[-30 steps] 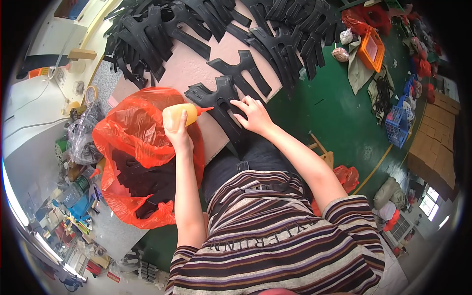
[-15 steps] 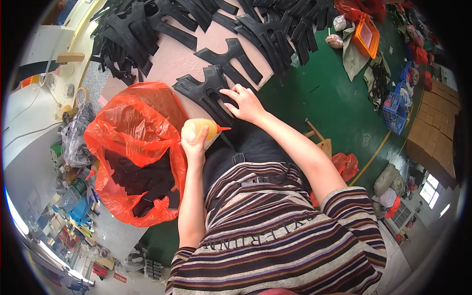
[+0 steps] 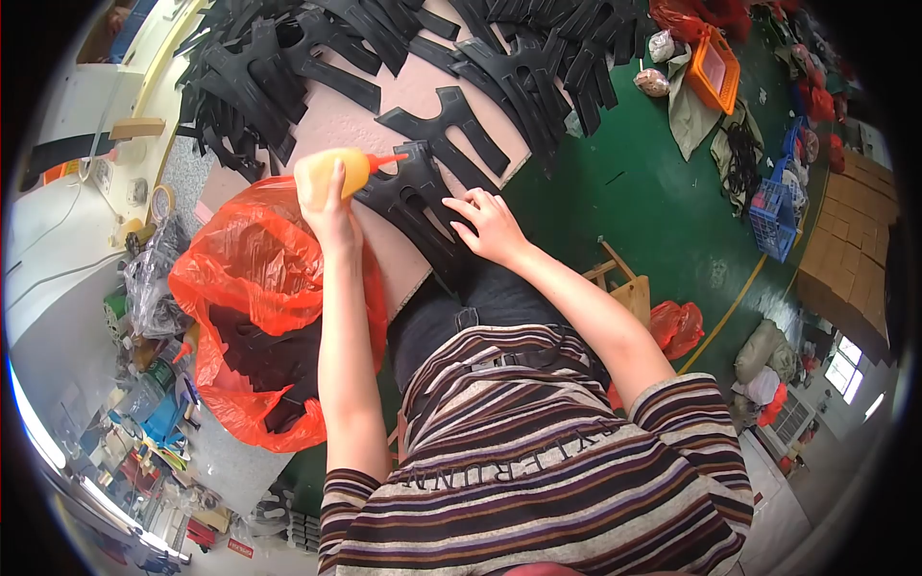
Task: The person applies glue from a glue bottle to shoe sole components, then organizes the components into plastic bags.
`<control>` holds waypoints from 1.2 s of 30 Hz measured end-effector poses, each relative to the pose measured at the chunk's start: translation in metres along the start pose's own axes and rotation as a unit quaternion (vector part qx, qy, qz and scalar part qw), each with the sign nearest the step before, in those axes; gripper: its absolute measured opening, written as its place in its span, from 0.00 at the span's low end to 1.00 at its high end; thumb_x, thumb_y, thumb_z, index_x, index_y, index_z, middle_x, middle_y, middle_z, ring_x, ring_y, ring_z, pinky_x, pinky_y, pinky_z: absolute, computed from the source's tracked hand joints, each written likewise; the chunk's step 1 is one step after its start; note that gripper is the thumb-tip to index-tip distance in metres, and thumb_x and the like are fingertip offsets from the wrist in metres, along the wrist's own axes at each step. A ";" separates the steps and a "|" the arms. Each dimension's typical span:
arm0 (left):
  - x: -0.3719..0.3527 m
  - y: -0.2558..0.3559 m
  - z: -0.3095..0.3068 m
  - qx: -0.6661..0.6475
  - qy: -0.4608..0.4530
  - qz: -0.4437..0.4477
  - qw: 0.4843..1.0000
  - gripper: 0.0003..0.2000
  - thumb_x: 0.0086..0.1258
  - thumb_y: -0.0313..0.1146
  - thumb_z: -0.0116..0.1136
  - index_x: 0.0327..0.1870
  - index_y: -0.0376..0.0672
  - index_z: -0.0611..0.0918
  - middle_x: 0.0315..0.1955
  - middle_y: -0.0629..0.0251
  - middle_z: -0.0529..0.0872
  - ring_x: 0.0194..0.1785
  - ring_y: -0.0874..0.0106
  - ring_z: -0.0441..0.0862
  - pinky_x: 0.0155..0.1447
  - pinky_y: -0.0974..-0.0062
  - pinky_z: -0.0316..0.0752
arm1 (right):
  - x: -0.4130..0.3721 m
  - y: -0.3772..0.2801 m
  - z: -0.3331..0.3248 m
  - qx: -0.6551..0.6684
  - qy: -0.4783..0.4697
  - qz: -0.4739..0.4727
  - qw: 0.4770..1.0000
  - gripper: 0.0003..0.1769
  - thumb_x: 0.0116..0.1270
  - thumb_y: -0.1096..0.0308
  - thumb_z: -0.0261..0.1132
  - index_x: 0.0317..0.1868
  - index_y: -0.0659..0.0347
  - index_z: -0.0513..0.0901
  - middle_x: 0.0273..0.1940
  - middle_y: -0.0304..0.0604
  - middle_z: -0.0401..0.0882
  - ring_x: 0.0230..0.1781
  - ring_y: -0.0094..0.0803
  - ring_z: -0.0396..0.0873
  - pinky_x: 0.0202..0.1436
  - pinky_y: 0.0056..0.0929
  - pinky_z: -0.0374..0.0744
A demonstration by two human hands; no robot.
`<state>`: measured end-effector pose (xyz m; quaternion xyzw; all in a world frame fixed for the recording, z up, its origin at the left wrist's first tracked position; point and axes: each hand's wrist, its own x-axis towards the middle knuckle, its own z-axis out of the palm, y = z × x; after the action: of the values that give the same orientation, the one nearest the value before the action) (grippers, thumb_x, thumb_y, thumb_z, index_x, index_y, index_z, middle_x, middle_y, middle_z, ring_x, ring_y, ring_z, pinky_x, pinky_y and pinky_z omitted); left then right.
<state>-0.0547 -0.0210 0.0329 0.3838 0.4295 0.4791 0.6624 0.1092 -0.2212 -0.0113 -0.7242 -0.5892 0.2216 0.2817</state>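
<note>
My left hand is wrapped round a squeeze bottle of yellowish liquid with a red pointed nozzle. The bottle is tilted on its side, and its nozzle tip overlaps the upper end of a black forked piece lying near my lap. At that piece's right edge is my right hand, its fingers apart and fingertips right at the slot. Just beyond it lies a second black forked piece on the pale pink board.
Many more black pieces are heaped along the board's far side. To my left an open red plastic bag holds dark material. On the green floor at right are an orange basket, a blue crate and a wooden stool.
My left hand has carried the bottle up and left, bringing its nozzle over the black piece's upper end. My right hand has shifted slightly right and down.
</note>
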 end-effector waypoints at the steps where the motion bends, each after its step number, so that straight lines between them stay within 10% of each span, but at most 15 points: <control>1: 0.011 -0.007 0.004 0.015 0.012 0.000 1.000 0.16 0.66 0.25 0.68 0.54 0.41 0.78 0.48 0.64 0.83 0.51 0.70 0.83 0.53 0.69 0.81 | 0.000 0.000 0.001 0.003 0.001 0.003 1.000 0.23 0.63 0.65 0.68 0.60 0.52 0.80 0.45 0.43 0.75 0.47 0.40 0.77 0.52 0.38 0.72; 17: -0.004 0.000 -0.002 -0.081 0.019 -0.102 0.991 0.18 0.66 0.22 0.67 0.55 0.42 0.77 0.48 0.65 0.82 0.50 0.71 0.83 0.50 0.70 0.83 | 0.000 0.000 -0.005 0.025 0.018 0.013 0.999 0.22 0.63 0.65 0.67 0.59 0.50 0.80 0.46 0.42 0.75 0.46 0.41 0.77 0.50 0.38 0.73; 36: -0.090 -0.034 -0.006 0.123 -0.025 -0.084 0.989 0.21 0.61 0.27 0.74 0.53 0.37 0.78 0.45 0.65 0.83 0.49 0.74 0.81 0.58 0.74 0.75 | -0.005 0.017 0.000 0.099 -0.012 0.044 0.994 0.28 0.58 0.84 0.55 0.58 0.52 0.82 0.47 0.50 0.75 0.43 0.49 0.78 0.47 0.41 0.78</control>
<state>-0.0655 -0.1157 0.0180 0.4364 0.4992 0.3561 0.6585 0.1205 -0.2288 -0.0227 -0.7151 -0.5355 0.2993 0.3350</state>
